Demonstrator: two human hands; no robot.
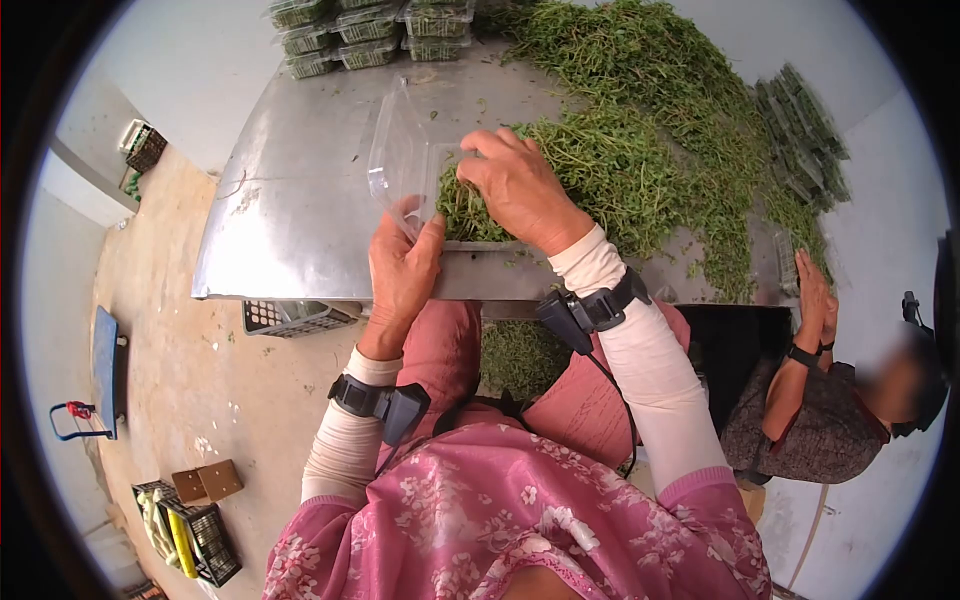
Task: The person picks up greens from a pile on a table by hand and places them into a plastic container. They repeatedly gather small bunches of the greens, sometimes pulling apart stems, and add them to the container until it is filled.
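Observation:
A clear plastic clamshell box [398, 150] stands at the table's front edge with its lid raised on the left. Leafy green sprigs [462, 215] fill its base. My left hand [405, 262] is closed on the left side of the box, thumb and fingers pinching the plastic near the hinge. Over the base, my right hand [525, 190] has its fingers curled in on the greens; the palm side is hidden. A large heap of the same greens [620, 170] lies just right of the box.
Filled clear boxes [365, 35] are stacked at the back left, and more [800, 135] at the right. Another person's hands [815, 295] are at the table's right edge. Below are a black crate [300, 317], a blue trolley [107, 375] and another crate [210, 545].

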